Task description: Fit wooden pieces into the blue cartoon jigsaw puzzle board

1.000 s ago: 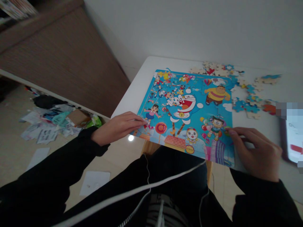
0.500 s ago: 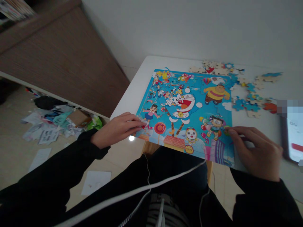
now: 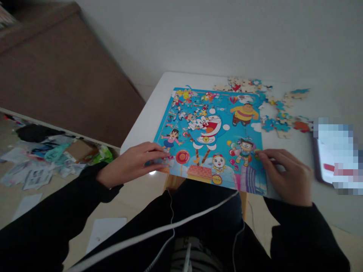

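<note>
A blue cartoon jigsaw puzzle (image 3: 222, 147) lies on the white table, most of its picture filled with joined pieces. Loose small pieces lie over its upper left part. At the lower left corner, my left hand (image 3: 136, 160) rests with its fingers apart, fingertips over the edge of the picture. My right hand (image 3: 286, 172) is closed in a pinch at the right edge, beside the figure with balloons. A small greenish puzzle piece (image 3: 256, 154) shows at its fingertips, partly hidden by them.
Loose puzzle pieces (image 3: 279, 117), several face down, lie behind and right of the puzzle. A phone (image 3: 326, 166) is at the right. A white cable (image 3: 159, 230) crosses my lap. Left stands a brown cabinet (image 3: 56, 75), with papers and bags (image 3: 56, 158) on the floor.
The view has shifted, so the table and puzzle appear farther left. My left fingers have spread farther apart at the corner. My right hand keeps its pinch at the right edge.
</note>
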A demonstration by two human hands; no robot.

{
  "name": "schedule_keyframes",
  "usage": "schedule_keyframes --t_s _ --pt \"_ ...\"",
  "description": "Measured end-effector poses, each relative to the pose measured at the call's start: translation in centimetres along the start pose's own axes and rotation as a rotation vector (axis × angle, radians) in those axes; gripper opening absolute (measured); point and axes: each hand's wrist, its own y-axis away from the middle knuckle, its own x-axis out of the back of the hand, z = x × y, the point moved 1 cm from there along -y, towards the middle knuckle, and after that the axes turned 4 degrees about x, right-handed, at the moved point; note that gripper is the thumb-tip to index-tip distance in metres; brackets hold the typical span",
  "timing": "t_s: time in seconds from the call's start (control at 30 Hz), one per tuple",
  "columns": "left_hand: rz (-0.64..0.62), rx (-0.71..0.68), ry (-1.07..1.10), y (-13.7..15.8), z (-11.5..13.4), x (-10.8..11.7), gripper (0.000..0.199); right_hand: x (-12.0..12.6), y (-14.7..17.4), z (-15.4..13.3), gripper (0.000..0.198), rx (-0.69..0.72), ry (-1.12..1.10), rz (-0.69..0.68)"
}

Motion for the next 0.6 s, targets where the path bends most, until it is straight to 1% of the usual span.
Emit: schedule_keyframes --t_s 0.1,0.2,0.37,0.5,0.6 --pt "-0.07 -0.029 0.02 0.2 -0.6 0.6 0.032 -0.1 0.0 -0.1 0.018 -0.027 -0.021 -0.024" --pt "-0.051 -0.056 0.017 0.4 -1.2 0.7 0.029 -0.2 -0.1 -0.2 0.019 -0.048 -0.054 -0.027" --pt "-0.009 -0.067 0.02 0.1 -1.8 0.5 0.023 -0.3 -0.2 -0.4 0.022 -0.078 -0.124 -0.082" --pt "-0.044 -0.176 -0.058 -1.2 -1.9 1.2 0.025 -0.4 -0.2 -0.5 0.022 -0.08 -0.131 -0.094" --pt "-0.077 -0.281 -0.167 -3.5 -1.0 2.7 0.029 -0.4 -0.2 -0.6 0.021 -0.08 -0.142 -0.097"
